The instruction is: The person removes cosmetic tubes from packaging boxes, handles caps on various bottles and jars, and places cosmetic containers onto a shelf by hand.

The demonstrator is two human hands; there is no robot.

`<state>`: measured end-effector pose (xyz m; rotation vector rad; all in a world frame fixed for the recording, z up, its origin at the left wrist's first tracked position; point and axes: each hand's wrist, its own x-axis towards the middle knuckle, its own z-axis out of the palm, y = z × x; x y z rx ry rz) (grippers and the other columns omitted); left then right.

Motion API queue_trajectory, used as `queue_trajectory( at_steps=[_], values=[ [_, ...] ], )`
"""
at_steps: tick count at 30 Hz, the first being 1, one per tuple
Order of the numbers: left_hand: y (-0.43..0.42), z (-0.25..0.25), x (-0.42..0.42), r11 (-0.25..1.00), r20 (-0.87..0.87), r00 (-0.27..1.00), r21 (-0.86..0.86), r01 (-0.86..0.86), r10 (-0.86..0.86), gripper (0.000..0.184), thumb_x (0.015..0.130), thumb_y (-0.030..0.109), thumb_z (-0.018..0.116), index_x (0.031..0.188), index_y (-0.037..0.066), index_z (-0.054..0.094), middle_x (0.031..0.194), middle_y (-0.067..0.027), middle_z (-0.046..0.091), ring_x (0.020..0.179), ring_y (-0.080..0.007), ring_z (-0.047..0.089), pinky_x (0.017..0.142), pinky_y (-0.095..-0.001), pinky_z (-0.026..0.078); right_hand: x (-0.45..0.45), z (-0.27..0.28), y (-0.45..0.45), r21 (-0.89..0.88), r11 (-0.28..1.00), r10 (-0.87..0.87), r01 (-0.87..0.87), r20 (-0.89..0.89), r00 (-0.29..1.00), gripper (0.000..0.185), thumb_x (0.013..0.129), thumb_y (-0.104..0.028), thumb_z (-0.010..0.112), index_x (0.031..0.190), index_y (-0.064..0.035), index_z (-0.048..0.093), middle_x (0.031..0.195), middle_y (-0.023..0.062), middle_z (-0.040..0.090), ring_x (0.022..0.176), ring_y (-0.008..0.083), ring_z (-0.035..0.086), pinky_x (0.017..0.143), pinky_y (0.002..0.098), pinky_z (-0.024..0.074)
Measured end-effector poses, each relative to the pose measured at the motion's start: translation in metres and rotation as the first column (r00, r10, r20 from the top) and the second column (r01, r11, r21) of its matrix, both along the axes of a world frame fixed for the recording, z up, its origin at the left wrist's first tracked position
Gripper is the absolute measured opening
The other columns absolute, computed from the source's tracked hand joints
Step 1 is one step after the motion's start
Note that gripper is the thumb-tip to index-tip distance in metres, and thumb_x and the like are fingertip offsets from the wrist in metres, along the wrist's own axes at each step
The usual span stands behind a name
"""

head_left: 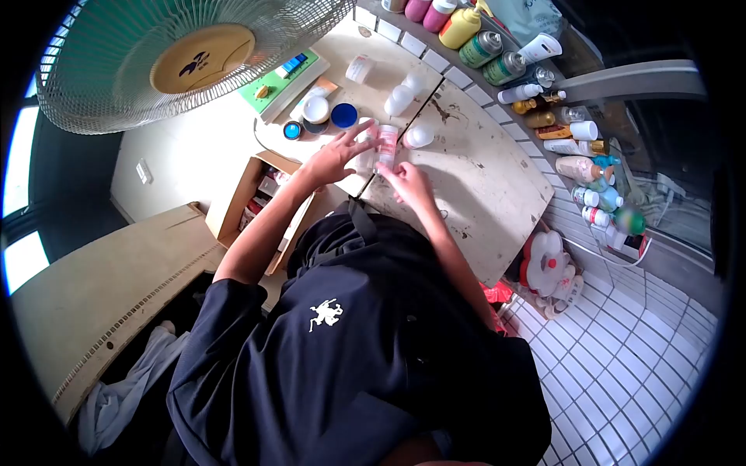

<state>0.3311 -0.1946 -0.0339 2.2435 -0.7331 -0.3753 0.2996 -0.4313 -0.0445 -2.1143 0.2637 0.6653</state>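
A clear cylindrical container with a pink-printed label (388,138) lies or stands near the table's front edge; its posture is hard to tell. My left hand (332,161) is open, its fingers stretched over a second clear container (364,161) towards the labelled one. At the near end of the labelled container is my right hand (412,185), one finger stretched out to it and the others partly bent. It does not appear to grip the container. Just to the right is a white rounded bottle (420,137). A blue round lid (344,116) lies beyond my left hand.
More white bottles (399,101) and a clear jar (358,69) stand farther back. A large fan (202,62) looms at upper left. An open cardboard box (233,203) sits below the table's left side. Several bottles line the window ledge (497,93) at right.
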Motion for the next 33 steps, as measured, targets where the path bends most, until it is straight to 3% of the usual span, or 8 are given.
queue_trajectory(
  at_steps=[5, 9, 10, 18, 21, 23, 28, 33],
  values=[
    [-0.004, -0.007, 0.013, 0.998, 0.163, 0.985, 0.037, 0.056, -0.062, 0.091, 0.076, 0.005, 0.074, 0.155, 0.034, 0.041, 0.165, -0.006, 0.031, 0.135, -0.0402, 0.05, 0.109, -0.046, 0.05, 0.002, -0.021, 0.011, -0.282, 0.953, 0.162, -0.115, 0.15, 0.975, 0.057, 0.084, -0.058, 0.074, 0.095, -0.0023, 0.066, 0.069, 0.01, 0.071, 0.056, 0.0215, 0.069, 0.06, 0.0376, 0.0567],
    [-0.01, -0.004, 0.03, 0.943, 0.134, 0.981, 0.319, 0.09, -0.139, 0.091, 0.073, 0.006, 0.077, 0.155, 0.024, 0.04, 0.166, -0.0025, 0.031, 0.124, -0.036, 0.056, 0.101, -0.0448, 0.053, 0.001, 0.026, 0.006, -0.505, 0.863, 0.273, -0.024, 0.424, 0.864, 0.053, 0.082, -0.052, 0.073, 0.092, -0.0009, 0.064, 0.074, 0.019, 0.071, 0.069, 0.0375, 0.072, 0.07, 0.0476, 0.0566],
    [-0.009, -0.011, 0.032, 0.969, 0.357, 0.921, 0.238, 0.07, -0.154, 0.084, 0.075, 0.005, 0.073, 0.152, 0.02, 0.043, 0.158, -0.006, 0.042, 0.118, -0.0331, 0.058, 0.097, -0.0439, 0.052, 0.003, 0.042, 0.006, -0.51, 0.86, 0.284, -0.022, 0.443, 0.851, 0.051, 0.081, -0.049, 0.073, 0.093, -0.0006, 0.063, 0.075, 0.0225, 0.07, 0.074, 0.0405, 0.071, 0.07, 0.0495, 0.0568],
    [-0.02, -0.011, 0.043, 0.941, 0.397, 0.889, 0.323, 0.098, -0.228, 0.068, 0.072, 0.01, 0.074, 0.138, 0.02, 0.059, 0.133, -0.0109, 0.054, 0.116, -0.0298, 0.058, 0.095, -0.0425, 0.051, 0.03, 0.083, 0.009, -0.617, 0.785, 0.37, -0.053, 0.398, 0.84, 0.049, 0.084, -0.045, 0.072, 0.096, 0.0007, 0.061, 0.07, 0.022, 0.07, 0.07, 0.0408, 0.073, 0.067, 0.0493, 0.0592],
    [-0.015, 0.008, 0.027, 0.977, 0.259, 0.953, 0.184, 0.109, -0.155, 0.064, 0.072, 0.012, 0.076, 0.134, 0.017, 0.06, 0.127, -0.0121, 0.055, 0.113, -0.033, 0.06, 0.094, -0.0441, 0.052, 0.03, 0.084, 0.008, -0.608, 0.79, 0.384, -0.083, 0.385, 0.839, 0.048, 0.086, -0.045, 0.072, 0.098, 0.0, 0.061, 0.072, 0.0226, 0.07, 0.071, 0.0412, 0.073, 0.067, 0.0499, 0.059],
    [-0.014, 0.011, 0.014, 0.993, 0.015, 0.993, -0.013, -0.118, 0.118, 0.06, 0.073, 0.015, 0.079, 0.129, 0.013, 0.061, 0.123, -0.014, 0.056, 0.109, -0.037, 0.062, 0.093, -0.0469, 0.053, 0.025, 0.084, 0.007, -0.598, 0.798, 0.386, -0.073, 0.413, 0.825, 0.048, 0.088, -0.049, 0.071, 0.099, -0.0025, 0.061, 0.072, 0.0222, 0.07, 0.072, 0.042, 0.072, 0.067, 0.0507, 0.0586],
    [-0.025, -0.011, -0.014, 0.891, 0.147, 0.897, -0.265, -0.369, 0.416, 0.051, 0.079, 0.018, 0.083, 0.122, 0.008, 0.058, 0.114, -0.0141, 0.055, 0.089, -0.035, 0.067, 0.073, -0.0427, 0.056, 0.02, 0.094, 0.012, -0.614, 0.782, 0.41, -0.11, 0.372, 0.833, 0.052, 0.089, -0.055, 0.07, 0.1, -0.0048, 0.061, 0.073, 0.0219, 0.07, 0.071, 0.0426, 0.072, 0.067, 0.0512, 0.0578],
    [-0.029, -0.015, -0.018, 0.815, -0.052, 0.843, -0.233, -0.531, 0.535, 0.058, 0.08, 0.018, 0.081, 0.129, 0.005, 0.053, 0.12, -0.0192, 0.052, 0.097, -0.0405, 0.065, 0.084, -0.0477, 0.056, 0.035, 0.101, 0.013, -0.623, 0.765, 0.452, -0.167, 0.334, 0.827, 0.055, 0.088, -0.058, 0.071, 0.096, -0.0046, 0.062, 0.072, 0.0198, 0.071, 0.07, 0.0419, 0.071, 0.066, 0.0514, 0.0565]
  ],
)
